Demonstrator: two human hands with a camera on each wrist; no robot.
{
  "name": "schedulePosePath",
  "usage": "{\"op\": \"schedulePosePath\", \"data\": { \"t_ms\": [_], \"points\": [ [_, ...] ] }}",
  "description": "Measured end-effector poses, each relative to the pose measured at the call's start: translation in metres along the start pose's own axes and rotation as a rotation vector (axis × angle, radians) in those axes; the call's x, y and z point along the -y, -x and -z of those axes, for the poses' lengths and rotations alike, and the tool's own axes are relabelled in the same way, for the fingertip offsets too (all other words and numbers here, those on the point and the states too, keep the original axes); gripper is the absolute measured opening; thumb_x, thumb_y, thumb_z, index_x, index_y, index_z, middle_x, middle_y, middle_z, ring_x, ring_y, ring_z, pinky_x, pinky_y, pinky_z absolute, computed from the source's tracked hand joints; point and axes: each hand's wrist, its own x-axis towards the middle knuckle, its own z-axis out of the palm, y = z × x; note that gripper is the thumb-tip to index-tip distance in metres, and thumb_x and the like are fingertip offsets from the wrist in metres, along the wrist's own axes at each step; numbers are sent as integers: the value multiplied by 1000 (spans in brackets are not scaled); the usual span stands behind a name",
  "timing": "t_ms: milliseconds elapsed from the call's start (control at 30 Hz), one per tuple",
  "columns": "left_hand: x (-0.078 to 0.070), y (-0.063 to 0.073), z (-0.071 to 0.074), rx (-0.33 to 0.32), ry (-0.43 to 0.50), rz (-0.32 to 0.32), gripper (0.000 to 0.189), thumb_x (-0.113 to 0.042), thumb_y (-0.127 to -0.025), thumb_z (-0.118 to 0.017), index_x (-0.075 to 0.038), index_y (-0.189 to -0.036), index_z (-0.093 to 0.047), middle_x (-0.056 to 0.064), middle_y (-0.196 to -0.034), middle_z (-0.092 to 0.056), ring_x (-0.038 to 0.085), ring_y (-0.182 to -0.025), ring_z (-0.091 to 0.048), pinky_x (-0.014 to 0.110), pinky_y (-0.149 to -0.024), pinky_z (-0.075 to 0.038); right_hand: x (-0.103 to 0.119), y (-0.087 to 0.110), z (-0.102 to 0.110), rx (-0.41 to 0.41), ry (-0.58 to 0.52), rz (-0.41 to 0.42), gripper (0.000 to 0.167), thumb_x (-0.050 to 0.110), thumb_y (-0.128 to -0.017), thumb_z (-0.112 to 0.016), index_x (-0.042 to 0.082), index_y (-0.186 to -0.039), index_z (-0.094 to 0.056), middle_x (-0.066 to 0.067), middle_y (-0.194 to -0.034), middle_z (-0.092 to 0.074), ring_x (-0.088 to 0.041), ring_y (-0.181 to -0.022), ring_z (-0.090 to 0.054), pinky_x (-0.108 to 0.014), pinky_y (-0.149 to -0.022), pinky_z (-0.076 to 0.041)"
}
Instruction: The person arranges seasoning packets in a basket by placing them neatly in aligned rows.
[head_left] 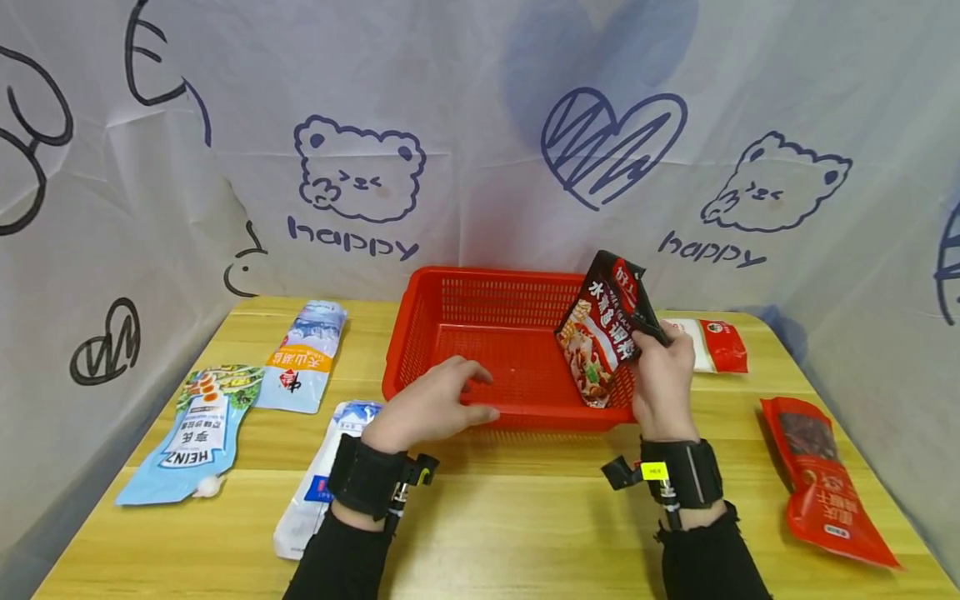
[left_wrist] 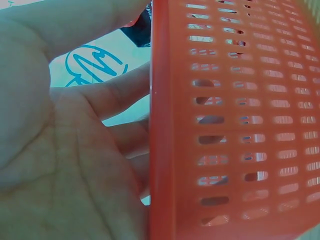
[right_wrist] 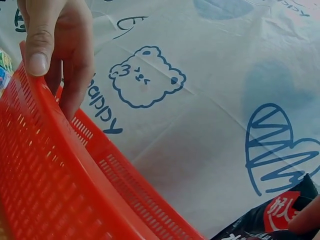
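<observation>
My right hand (head_left: pixel 665 379) grips a black seasoning packet (head_left: pixel 600 333) by its edge, tilted over the right part of the red plastic basket (head_left: pixel 510 417). Red and white lettering and a picture of food cover the packet's front. In the right wrist view only a corner of the packet (right_wrist: pixel 272 215) shows. My left hand (head_left: pixel 431 404) is at the basket's near rim, left of its middle, fingers loosely bent over the rim and thumb apart from them. The left wrist view shows these fingers (left_wrist: pixel 120 97) passing behind the perforated basket wall (left_wrist: pixel 235 130).
To the left lie a light-blue Heinz pouch (head_left: pixel 198 437), a blue-and-orange salt bag (head_left: pixel 307 354) and a white packet (head_left: pixel 307 500) partly under my left wrist. On the right are a red-and-white packet (head_left: pixel 723 346) and a red bag (head_left: pixel 825 483). A patterned cloth (head_left: pixel 480 192) hangs behind the basket.
</observation>
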Motion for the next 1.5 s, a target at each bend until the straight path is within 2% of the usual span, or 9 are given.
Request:
{"op": "schedulePosePath", "data": {
  "t_ms": [200, 367, 500, 667, 867, 1033, 1233, 1500],
  "points": [
    [-1, 0, 0, -3, 2, 0, 41, -31, -93, -79, -12, -128, -67, 7, -121, -63, 25, -103, -62, 38, -87, -56, 5, 3, -1, -2, 113, 16, 42, -2, -102, -51, -1, -140, -34, -9, -132, -40, -22, -122, -47, -34, -106, -45],
    [0, 0, 0, -1, -1, 1, 41, -31, -94, -79, -12, -128, -67, 10, -124, -64, 24, -104, -61, 40, -90, -56, 9, 7, -1, -3, 163, 42, 55, -4, -101, -52, -1, -153, -35, -5, -119, -42, -19, -114, -48, -36, -105, -45],
    [-1, 0, -1, 0, -9, 3, 41, -32, -95, -78, -12, -128, -67, 10, -126, -64, 24, -105, -62, 41, -92, -56, 11, 8, 1, -5, 196, 44, 55, -5, -101, -50, 2, -155, -39, -3, -114, -40, -17, -112, -46, -34, -102, -44],
    [-1, 0, -1, -1, -9, 8, 40, -32, -95, -77, -12, -128, -67, 9, -125, -64, 26, -106, -62, 41, -92, -56, 12, 7, 3, -21, 179, 46, 58, -13, -95, -47, 3, -151, -42, -3, -112, -37, -20, -112, -46, -34, -98, -46],
    [-1, 0, -1, 0, -15, 12, 40, -33, -95, -77, -13, -129, -67, 9, -125, -64, 24, -105, -62, 41, -92, -56, 13, 6, 3, -38, 146, 56, 61, -18, -88, -45, 2, -146, -43, -3, -111, -38, -20, -110, -46, -33, -95, -46],
    [-2, 0, -1, 21, -30, 8, 38, -32, -96, -75, -13, -129, -68, 8, -125, -65, 21, -101, -60, 40, -90, -56, 14, 5, 4, -46, 163, 66, 61, -16, -87, -48, 4, -145, -45, -1, -114, -40, -19, -111, -45, -33, -93, -45],
    [-2, 0, 0, 41, -49, -38, 31, -28, -98, -73, -14, -126, -70, 6, -119, -68, 21, -99, -60, 39, -88, -55, 19, 7, 6, -32, 215, 95, 55, -4, -94, -55, 7, -148, -46, -2, -128, -43, -17, -116, -42, -34, -98, -44],
    [-2, 0, -1, 62, -47, -47, 24, -26, -99, -72, -20, -123, -73, -3, -110, -70, 18, -93, -60, 35, -80, -53, 31, 8, 19, 5, 311, 220, 49, 11, -102, -59, 10, -150, -50, -3, -137, -48, -17, -124, -42, -37, -107, -38]
  ]
}}
